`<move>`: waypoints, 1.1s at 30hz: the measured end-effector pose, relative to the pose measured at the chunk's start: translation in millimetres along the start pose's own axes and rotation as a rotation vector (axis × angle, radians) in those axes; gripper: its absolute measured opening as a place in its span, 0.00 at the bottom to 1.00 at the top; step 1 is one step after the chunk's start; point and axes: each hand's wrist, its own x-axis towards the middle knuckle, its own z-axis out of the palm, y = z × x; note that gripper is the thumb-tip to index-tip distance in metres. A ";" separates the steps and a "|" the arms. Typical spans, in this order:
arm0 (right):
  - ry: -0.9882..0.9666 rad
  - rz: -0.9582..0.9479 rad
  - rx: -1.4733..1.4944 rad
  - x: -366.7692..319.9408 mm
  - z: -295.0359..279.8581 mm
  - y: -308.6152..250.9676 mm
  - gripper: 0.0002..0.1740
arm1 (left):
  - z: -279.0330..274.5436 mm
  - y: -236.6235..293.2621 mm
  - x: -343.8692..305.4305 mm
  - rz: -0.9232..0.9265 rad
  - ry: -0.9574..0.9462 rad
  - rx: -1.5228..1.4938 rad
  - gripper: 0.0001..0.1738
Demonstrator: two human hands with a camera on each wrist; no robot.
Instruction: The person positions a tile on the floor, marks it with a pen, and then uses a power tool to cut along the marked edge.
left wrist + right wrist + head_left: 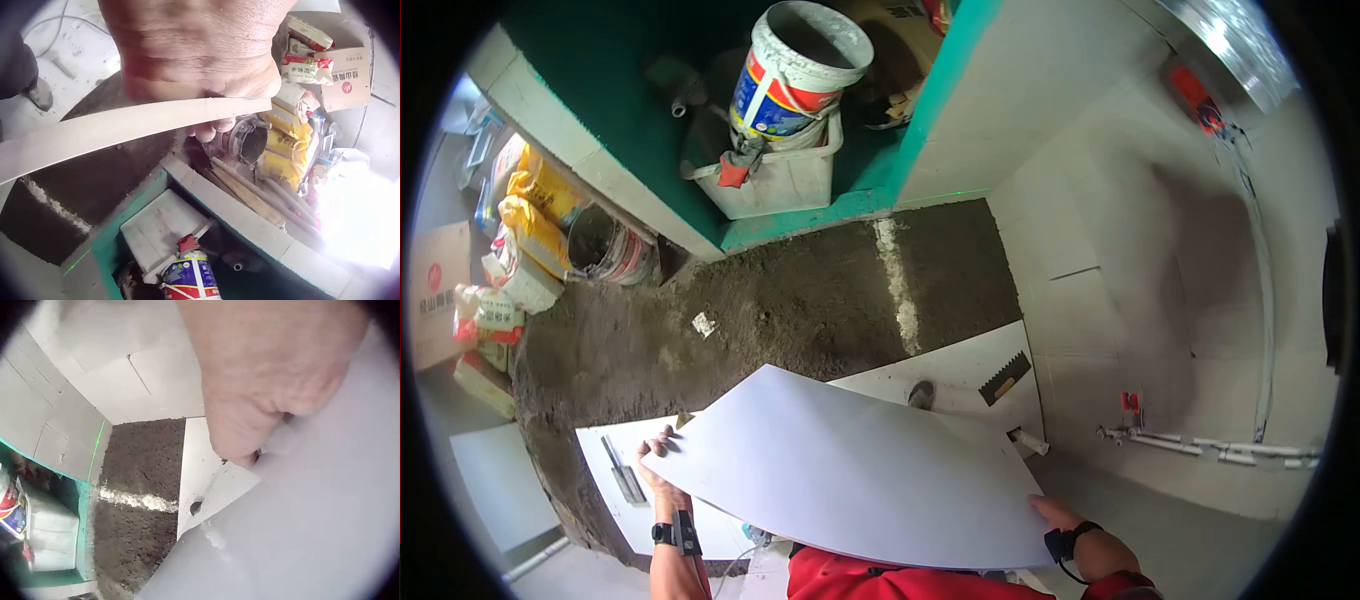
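Observation:
A large white tile [850,470] is held tilted in front of the person's red clothing, one corner pointing forward. The left hand [662,465] grips its left corner; the fingertips show over the edge. In the left wrist view the tile's pale, narrow edge [125,128] runs under the palm, and the fingers come out beyond it. At the other end, the right hand [1055,515] holds the right edge. The right wrist view shows that hand's thumb side close against the tile face [300,531]; its other fingers are hidden.
Grey mortar [780,290] covers the floor ahead, beside laid white tiles. A notched trowel [1004,379] lies right, a flat trowel [622,470] left. A paint bucket [810,50] stands on a white bin [785,185] in a green-edged recess. Pipes [1210,448] line the right wall; yellow bags [535,225] stand left.

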 end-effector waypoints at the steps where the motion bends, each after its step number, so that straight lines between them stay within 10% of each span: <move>1: -0.009 -0.005 -0.023 -3.9 1.0 -24.8 0.18 | -1.9 -0.8 -4.2 0.016 0.018 -0.008 0.21; 7: 0.071 -0.079 -0.653 73.0 -27.1 -98.9 0.19 | -9.7 -8.9 -53.5 0.174 0.129 -0.025 0.20; 12: -0.143 -0.061 -0.517 108.5 -50.7 -134.5 0.20 | -23.9 -34.2 -93.7 0.236 0.230 -0.023 0.21; 15: -0.427 -0.402 -0.616 226.6 -116.1 -71.5 0.22 | -11.2 -55.7 -106.1 0.245 0.275 -0.052 0.21; 19: -0.148 -0.251 -0.646 145.6 -93.3 -137.8 0.23 | -21.7 -87.1 -84.9 0.234 0.242 -0.081 0.22; 22: -0.221 -0.489 -1.050 176.6 -120.0 -107.6 0.20 | -29.3 -99.6 -42.2 0.136 0.200 -0.115 0.22; 24: -0.136 -1.107 -1.477 153.4 -121.8 -102.1 0.21 | -34.5 -107.5 -5.9 0.088 0.190 -0.108 0.22; 27: 0.168 -0.599 -1.553 187.5 -102.0 -60.8 0.20 | -45.4 -113.4 53.2 0.167 -0.031 -0.070 0.21; 31: -0.044 -0.896 -1.248 193.8 -90.9 -61.6 0.27 | 0.3 -102.0 81.9 0.061 -0.014 -0.196 0.20; 33: -0.030 -0.451 -0.706 212.5 -55.3 -59.6 0.29 | 6.3 -97.5 103.7 0.114 -0.028 -0.166 0.20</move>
